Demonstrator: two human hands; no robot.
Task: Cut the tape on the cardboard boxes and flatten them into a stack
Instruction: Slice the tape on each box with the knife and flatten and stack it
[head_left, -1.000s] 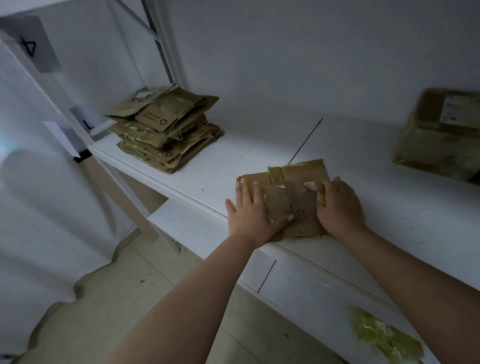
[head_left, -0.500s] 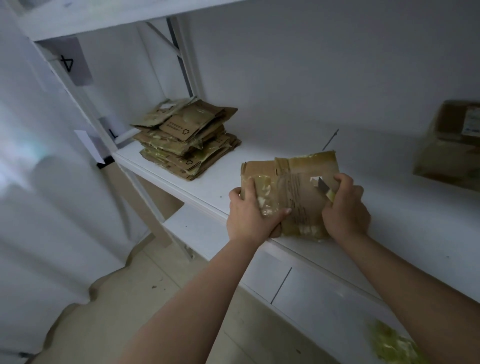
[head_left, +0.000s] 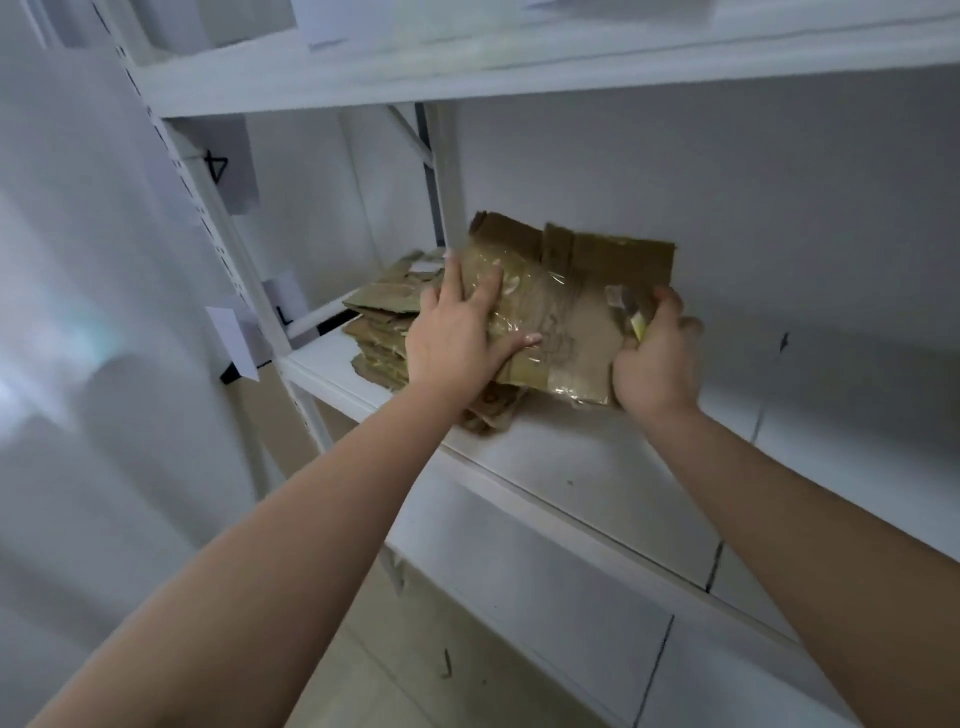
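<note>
– What's at the far left of the shelf?

– A stack of flattened boxes, lying by the white upright post.

– And the left hand?

– It holds the left side of a flattened cardboard box, fingers spread on its taped face, thumb across the front.

– Where is that box?

– Held above the shelf, tilted, just beside and partly over the stack.

– The right hand?

– Fingers curled round the box's right edge, also pinching a small yellow-handled cutter.
</note>
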